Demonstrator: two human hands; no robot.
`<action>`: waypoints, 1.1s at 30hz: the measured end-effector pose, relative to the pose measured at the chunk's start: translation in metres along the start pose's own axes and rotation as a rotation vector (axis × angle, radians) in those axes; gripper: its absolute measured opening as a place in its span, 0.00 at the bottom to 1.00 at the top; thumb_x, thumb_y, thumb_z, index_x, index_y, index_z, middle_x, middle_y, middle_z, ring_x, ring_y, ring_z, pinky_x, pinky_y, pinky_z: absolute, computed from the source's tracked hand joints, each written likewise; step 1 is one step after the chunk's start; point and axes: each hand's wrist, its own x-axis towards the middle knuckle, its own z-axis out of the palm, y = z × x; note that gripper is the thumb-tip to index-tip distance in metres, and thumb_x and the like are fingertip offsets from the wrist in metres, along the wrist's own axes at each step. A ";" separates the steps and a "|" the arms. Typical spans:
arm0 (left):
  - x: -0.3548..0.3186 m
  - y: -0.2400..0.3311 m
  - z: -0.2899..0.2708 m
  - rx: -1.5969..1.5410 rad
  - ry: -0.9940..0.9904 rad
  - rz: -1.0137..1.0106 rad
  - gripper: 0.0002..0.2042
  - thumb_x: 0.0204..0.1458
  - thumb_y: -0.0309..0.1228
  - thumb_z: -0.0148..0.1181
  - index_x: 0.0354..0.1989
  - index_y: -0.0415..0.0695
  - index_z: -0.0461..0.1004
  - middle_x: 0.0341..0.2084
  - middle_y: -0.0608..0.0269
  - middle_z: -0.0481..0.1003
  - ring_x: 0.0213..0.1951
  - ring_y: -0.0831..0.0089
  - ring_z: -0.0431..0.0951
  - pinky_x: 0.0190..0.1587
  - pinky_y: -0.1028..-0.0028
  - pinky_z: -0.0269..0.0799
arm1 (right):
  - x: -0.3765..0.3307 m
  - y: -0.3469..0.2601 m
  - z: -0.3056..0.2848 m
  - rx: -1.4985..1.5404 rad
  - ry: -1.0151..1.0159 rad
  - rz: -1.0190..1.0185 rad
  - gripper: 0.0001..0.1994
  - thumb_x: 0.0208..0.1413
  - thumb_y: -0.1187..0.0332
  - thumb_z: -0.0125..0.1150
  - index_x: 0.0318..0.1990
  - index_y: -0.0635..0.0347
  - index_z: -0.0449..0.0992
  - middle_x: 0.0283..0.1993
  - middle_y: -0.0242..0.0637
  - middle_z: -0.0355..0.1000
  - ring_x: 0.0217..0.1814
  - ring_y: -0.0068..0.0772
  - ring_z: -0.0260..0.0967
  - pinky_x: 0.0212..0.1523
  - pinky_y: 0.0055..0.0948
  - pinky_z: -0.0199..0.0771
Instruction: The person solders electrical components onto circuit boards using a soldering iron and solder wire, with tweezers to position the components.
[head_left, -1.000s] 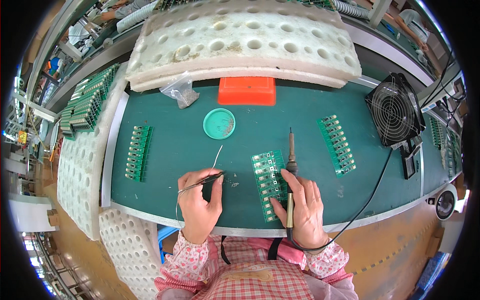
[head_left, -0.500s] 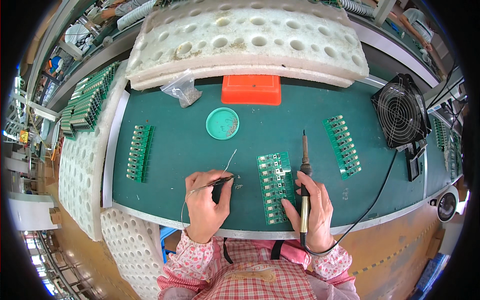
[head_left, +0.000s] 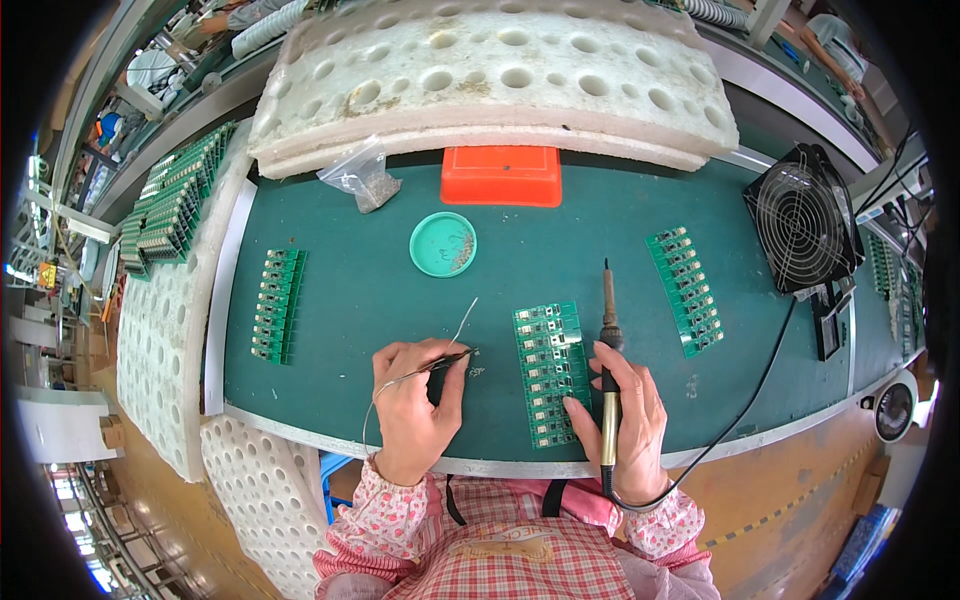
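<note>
1. Head view, hands: a thin solder wire [head_left: 440,352] is pinched between thumb and fingers of the left hand [head_left: 415,400], its free end raised toward a green circuit board panel [head_left: 550,372] lying flat on the green tabletop [head_left: 380,270] between the two hands. A soldering iron [head_left: 607,350] is held in the right hand [head_left: 625,420] with the fingers wrapped closed round its handle; its tip points away from the person, just beside the panel's far right corner, and the right fingertips rest on the panel's near edge.

2. Head view, risks: the bare left fingers lie near the iron's working end, so a burn is judged possible if the wire is fed too short. The black cord [head_left: 740,410] trails over the front edge and could be snagged, jerking the tip. The unclamped panel could slide under pressure.

3. Head view, packages: a clear plastic bag [head_left: 360,175] lies at the far left below white foam trays [head_left: 490,80]; an orange rectangular box [head_left: 500,176] sits beside it; a round teal dish [head_left: 443,244] stands nearer. No label can be made out.
</note>
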 end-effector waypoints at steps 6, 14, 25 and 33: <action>-0.001 -0.001 0.000 0.002 0.000 -0.016 0.09 0.48 0.19 0.67 0.37 0.43 0.78 0.33 0.65 0.81 0.33 0.66 0.78 0.48 0.66 0.65 | 0.000 -0.001 -0.001 0.027 -0.020 0.032 0.32 0.46 0.73 0.74 0.61 0.64 0.68 0.50 0.44 0.74 0.45 0.44 0.73 0.46 0.39 0.76; -0.001 -0.002 0.000 -0.005 0.000 -0.015 0.09 0.47 0.19 0.67 0.37 0.43 0.78 0.33 0.65 0.81 0.33 0.66 0.78 0.48 0.66 0.65 | 0.001 -0.001 -0.001 0.028 -0.017 0.035 0.33 0.46 0.73 0.74 0.61 0.64 0.68 0.48 0.44 0.74 0.44 0.44 0.73 0.45 0.39 0.76; 0.000 0.000 0.000 0.003 0.006 0.016 0.08 0.47 0.18 0.67 0.35 0.43 0.78 0.33 0.66 0.81 0.33 0.67 0.78 0.47 0.66 0.66 | 0.001 -0.001 -0.001 0.025 -0.014 0.032 0.33 0.46 0.73 0.74 0.61 0.64 0.68 0.47 0.44 0.75 0.44 0.44 0.73 0.45 0.40 0.76; 0.000 0.004 0.001 -0.030 -0.004 0.005 0.08 0.48 0.18 0.66 0.36 0.43 0.78 0.34 0.66 0.81 0.33 0.65 0.78 0.46 0.66 0.67 | 0.000 -0.002 -0.003 0.078 0.033 0.067 0.30 0.46 0.75 0.73 0.59 0.64 0.70 0.43 0.42 0.76 0.39 0.40 0.74 0.42 0.37 0.77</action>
